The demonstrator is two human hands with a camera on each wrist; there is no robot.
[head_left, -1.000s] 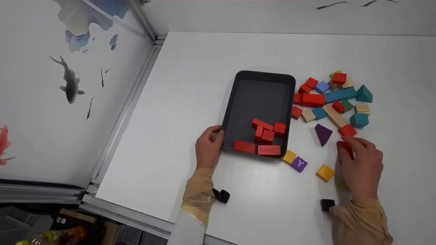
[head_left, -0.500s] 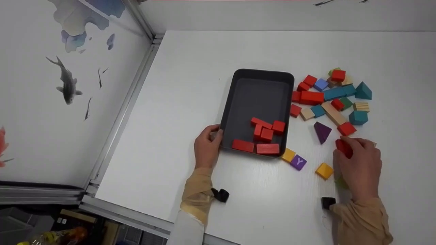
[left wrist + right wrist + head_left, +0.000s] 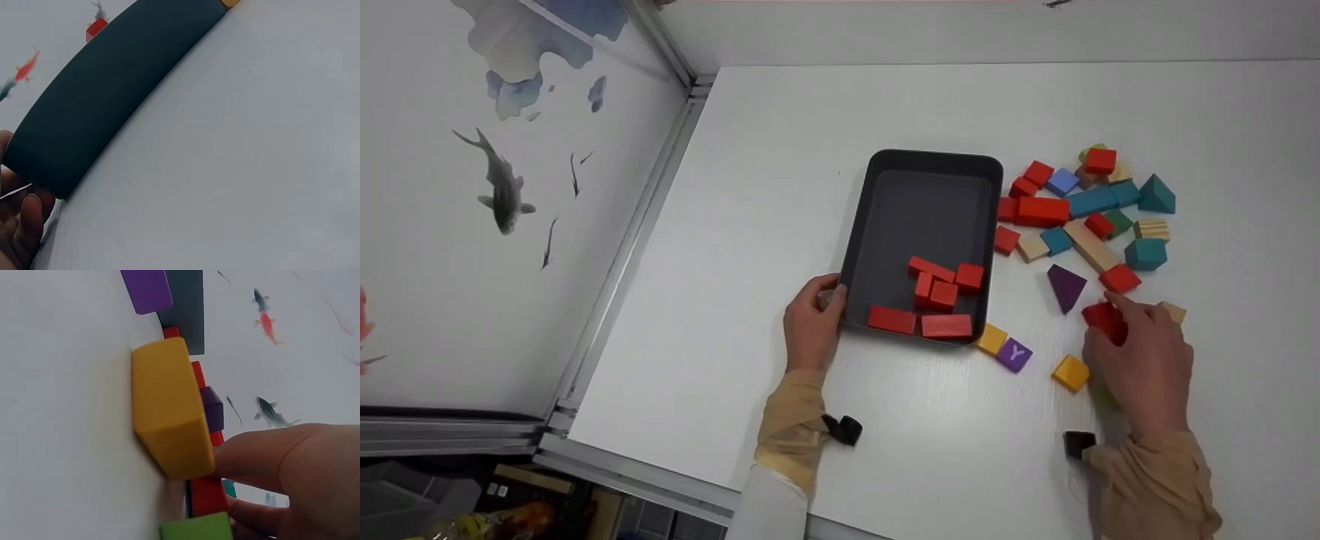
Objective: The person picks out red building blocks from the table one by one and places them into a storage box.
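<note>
Since the earlier frame we note the right hand (image 3: 1140, 360) has shifted slightly toward the tray (image 3: 877, 217), fingers closed round a red block (image 3: 1102, 319) on the table; left hand (image 3: 810, 326) grips the tray's corner, and a firm pinch seems advisable.
</note>
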